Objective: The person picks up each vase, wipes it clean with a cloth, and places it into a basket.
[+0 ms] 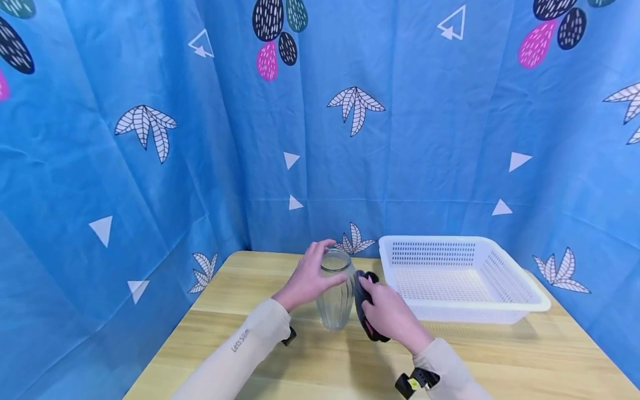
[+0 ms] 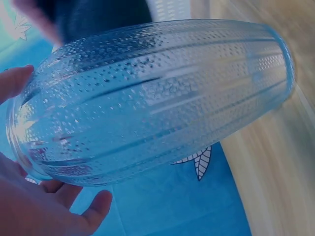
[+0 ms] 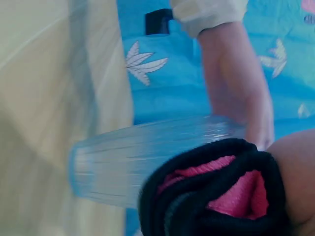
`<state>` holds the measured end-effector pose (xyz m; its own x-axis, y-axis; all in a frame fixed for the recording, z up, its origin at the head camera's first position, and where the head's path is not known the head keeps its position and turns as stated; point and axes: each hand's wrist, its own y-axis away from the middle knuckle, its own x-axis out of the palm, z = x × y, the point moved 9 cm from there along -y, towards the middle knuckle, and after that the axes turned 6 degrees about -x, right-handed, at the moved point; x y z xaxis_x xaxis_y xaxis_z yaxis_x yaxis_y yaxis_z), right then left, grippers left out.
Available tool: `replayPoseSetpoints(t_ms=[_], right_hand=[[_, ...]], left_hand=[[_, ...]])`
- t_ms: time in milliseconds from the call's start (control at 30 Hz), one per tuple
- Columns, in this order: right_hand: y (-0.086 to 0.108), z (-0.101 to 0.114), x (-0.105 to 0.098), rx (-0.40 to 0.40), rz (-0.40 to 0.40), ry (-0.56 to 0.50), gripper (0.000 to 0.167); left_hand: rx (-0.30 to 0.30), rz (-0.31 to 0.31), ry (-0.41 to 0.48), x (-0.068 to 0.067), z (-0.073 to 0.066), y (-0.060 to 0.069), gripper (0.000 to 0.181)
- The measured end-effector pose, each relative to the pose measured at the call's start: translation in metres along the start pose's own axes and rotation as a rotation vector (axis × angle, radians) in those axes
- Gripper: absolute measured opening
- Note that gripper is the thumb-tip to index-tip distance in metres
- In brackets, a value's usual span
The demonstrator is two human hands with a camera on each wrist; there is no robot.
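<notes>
A clear ribbed glass vase (image 1: 336, 300) with a dotted texture stands upright near the middle of the wooden table. My left hand (image 1: 314, 278) grips it around the neck, thumb on the near side and fingers at the far side of the rim. In the left wrist view, the vase (image 2: 162, 98) stretches from those fingers to its base. My right hand (image 1: 391, 312) holds a folded black cloth with a pink inner side (image 3: 211, 191) just right of the vase. Whether cloth and glass touch, I cannot tell. The right fingers are partly hidden behind the cloth.
A white perforated plastic basket (image 1: 465, 311) sits on the table (image 1: 500, 355) at the right, close beyond the right hand. A blue patterned curtain (image 1: 320, 166) hangs behind the table and along its sides. Both wrists wear black straps.
</notes>
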<state>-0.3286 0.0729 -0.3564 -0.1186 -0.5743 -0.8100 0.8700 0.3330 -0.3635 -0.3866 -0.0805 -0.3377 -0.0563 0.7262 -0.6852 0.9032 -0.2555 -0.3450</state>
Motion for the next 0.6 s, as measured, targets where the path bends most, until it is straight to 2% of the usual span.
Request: replayPoseSetpoints(t_ms=[133, 233, 300, 433, 600], right_hand=[[-0.008, 0.016, -0.024, -0.079, -0.143, 0.046, 0.053], [-0.019, 0.016, -0.031, -0.1, -0.186, 0.046, 0.056], [-0.029, 0.011, -0.028, -0.091, -0.172, 0.037, 0.058], [-0.044, -0.006, -0.01, -0.043, -0.088, 0.002, 0.06], [-0.046, -0.018, 0.012, 0.004, -0.022, -0.029, 0.059]], left_hand=[[0.006, 0.052, 0.056, 0.003, -0.002, -0.002, 0.082], [0.015, 0.083, 0.085, 0.005, -0.003, -0.004, 0.082], [0.02, 0.093, 0.099, 0.006, -0.002, -0.005, 0.082], [0.028, 0.102, 0.121, 0.008, -0.001, -0.006, 0.081], [0.018, 0.111, 0.147, 0.009, 0.003, -0.006, 0.079]])
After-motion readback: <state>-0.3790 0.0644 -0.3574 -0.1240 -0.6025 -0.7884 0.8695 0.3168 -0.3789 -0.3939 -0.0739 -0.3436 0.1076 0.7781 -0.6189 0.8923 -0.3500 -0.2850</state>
